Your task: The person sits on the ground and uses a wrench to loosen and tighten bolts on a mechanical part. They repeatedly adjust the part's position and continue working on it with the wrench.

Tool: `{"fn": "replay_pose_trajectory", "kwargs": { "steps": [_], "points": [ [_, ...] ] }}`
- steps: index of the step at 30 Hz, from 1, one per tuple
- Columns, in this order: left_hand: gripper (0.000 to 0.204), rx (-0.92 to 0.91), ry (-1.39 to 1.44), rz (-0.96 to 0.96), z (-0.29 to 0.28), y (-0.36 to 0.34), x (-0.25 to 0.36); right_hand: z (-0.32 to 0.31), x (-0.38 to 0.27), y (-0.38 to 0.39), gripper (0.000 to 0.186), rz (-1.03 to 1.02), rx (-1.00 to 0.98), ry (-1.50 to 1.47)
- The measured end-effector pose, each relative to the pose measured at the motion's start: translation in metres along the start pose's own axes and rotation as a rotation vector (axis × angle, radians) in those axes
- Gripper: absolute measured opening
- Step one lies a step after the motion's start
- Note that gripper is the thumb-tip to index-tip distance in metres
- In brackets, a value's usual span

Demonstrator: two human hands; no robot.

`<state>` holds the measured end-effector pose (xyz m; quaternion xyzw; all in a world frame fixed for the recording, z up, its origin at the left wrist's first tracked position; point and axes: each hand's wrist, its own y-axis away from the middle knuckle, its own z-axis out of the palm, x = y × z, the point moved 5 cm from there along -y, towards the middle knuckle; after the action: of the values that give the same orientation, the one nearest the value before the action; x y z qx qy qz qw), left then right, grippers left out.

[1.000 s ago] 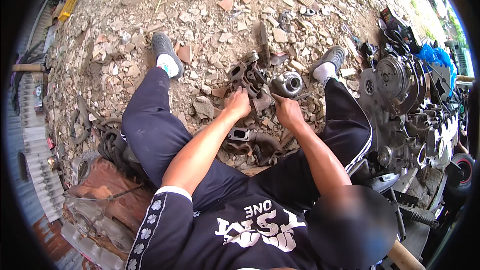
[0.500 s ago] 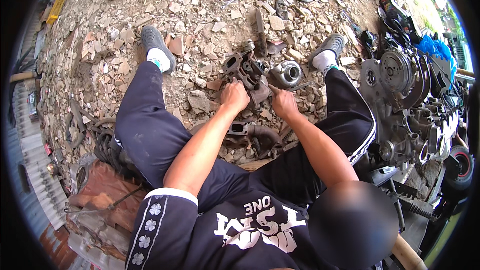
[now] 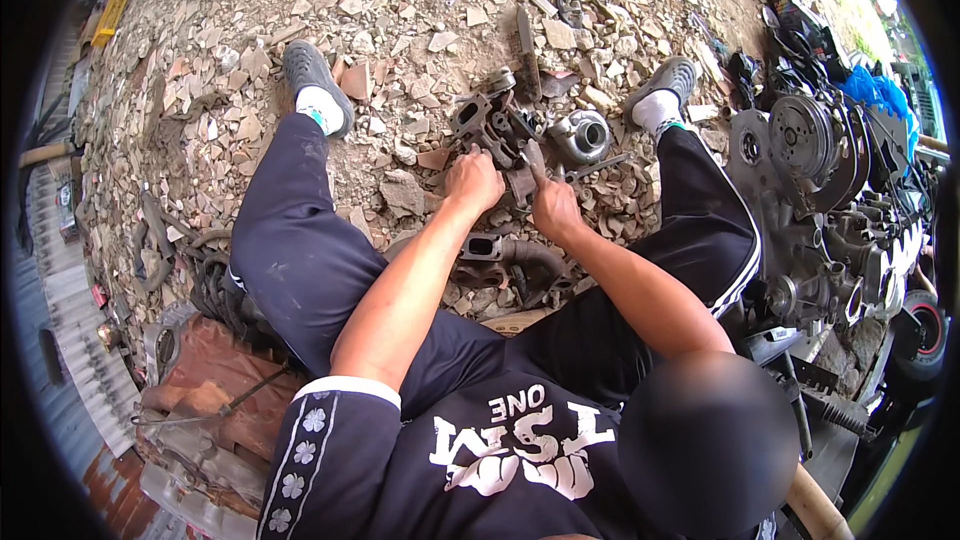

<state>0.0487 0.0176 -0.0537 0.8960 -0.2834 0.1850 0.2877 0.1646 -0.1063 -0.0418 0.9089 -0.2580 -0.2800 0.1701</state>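
My left hand has curled fingers on the near left of a dark metal manifold assembly. My right hand is at the assembly's near right, index finger reaching up to it and the other fingers curled; what they hold, if anything, is hidden. Right of the assembly lies a silver turbocharger housing, with a thin metal bar beside it. A rusty curved manifold lies nearer me, between my legs, and a long flat metal piece lies beyond the assembly.
Broken tile and stone rubble covers the ground. Engine parts are piled on my right beside a blue plastic bag and a small wheel. Hoses, a brown sheet and corrugated metal lie on my left.
Over the last second the parts have shifted up in the view. My right hand has moved slightly left, closer against the assembly; my left hand stays on it.
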Motion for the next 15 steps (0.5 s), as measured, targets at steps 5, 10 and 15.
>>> {"fn": "replay_pose_trajectory", "kwargs": {
  "steps": [5, 10, 15],
  "points": [
    [0.031, -0.032, 0.017, -0.003, -0.004, 0.001, 0.007, -0.005, -0.002, 0.001, 0.061, -0.024, 0.015, -0.018],
    [0.039, -0.045, -0.018, 0.003, 0.003, -0.002, -0.002, 0.002, 0.019, -0.008, 0.052, -0.047, 0.070, -0.032],
    [0.047, -0.027, -0.031, 0.025, 0.005, 0.000, -0.001, 0.014, 0.057, -0.032, 0.047, -0.025, -0.009, -0.052]
  ]
}}
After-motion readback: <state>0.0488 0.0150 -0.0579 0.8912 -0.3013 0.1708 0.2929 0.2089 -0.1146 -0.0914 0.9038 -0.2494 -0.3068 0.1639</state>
